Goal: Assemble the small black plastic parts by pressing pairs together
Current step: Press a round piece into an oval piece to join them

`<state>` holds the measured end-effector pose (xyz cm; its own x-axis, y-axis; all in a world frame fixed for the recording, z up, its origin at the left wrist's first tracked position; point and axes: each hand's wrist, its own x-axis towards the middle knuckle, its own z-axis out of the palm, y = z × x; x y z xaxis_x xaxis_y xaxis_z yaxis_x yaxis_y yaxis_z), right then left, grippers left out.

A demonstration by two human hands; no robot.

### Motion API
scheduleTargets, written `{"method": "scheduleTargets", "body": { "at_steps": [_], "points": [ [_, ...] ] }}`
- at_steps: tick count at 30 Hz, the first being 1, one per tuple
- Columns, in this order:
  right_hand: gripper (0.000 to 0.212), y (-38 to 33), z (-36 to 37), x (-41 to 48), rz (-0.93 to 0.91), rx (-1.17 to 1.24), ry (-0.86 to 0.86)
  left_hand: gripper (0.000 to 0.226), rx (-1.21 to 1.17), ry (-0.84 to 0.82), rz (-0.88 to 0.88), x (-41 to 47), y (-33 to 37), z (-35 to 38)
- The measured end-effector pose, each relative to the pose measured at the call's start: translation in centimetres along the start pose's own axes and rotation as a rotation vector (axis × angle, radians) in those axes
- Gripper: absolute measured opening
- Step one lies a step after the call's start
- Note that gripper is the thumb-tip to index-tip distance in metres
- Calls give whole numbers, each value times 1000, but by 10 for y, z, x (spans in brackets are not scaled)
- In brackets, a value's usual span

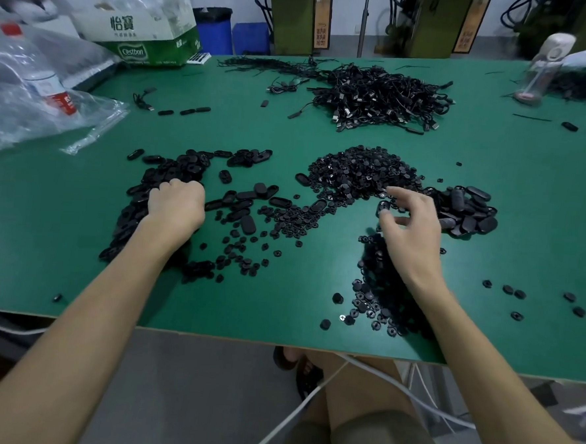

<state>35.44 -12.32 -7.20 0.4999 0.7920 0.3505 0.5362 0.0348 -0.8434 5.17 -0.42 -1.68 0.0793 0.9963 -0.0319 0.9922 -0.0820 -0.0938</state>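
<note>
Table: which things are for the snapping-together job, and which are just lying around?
For the job: oval parts, round parts, left hand, right hand.
Lying about: cable pile, plastic bags, box, blue bin.

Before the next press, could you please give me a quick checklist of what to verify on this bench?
1. Left hand on supply: ok, it rests on the oval-part pile.
2. Left hand holding a part: cannot tell, its fingertips are hidden.
3. Right hand holding a piece: ok, thumb and forefinger pinch a small black part.
4. Round-piece heap stocked: ok, plenty there.
5. Pair brought together: not ok, the hands are apart.
</note>
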Motion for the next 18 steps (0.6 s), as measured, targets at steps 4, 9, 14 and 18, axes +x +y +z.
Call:
{"method": "scheduleTargets", "body": {
  "at_steps": [4,9,14,18],
  "points": [
    [29,-1,3,-1,-80,-85,-117,21,-77,165,-10,2,9,7],
    [24,1,2,-1,-71,-75,-162,15,-554,118,114,-1,50,11],
    [23,0,1,-3,-63,-71,-163,32,-589,78,418,-14,87,11],
    [22,-2,1,-3,-53,-63,-175,24,-378,139,484,-14,97,15]
  ]
}}
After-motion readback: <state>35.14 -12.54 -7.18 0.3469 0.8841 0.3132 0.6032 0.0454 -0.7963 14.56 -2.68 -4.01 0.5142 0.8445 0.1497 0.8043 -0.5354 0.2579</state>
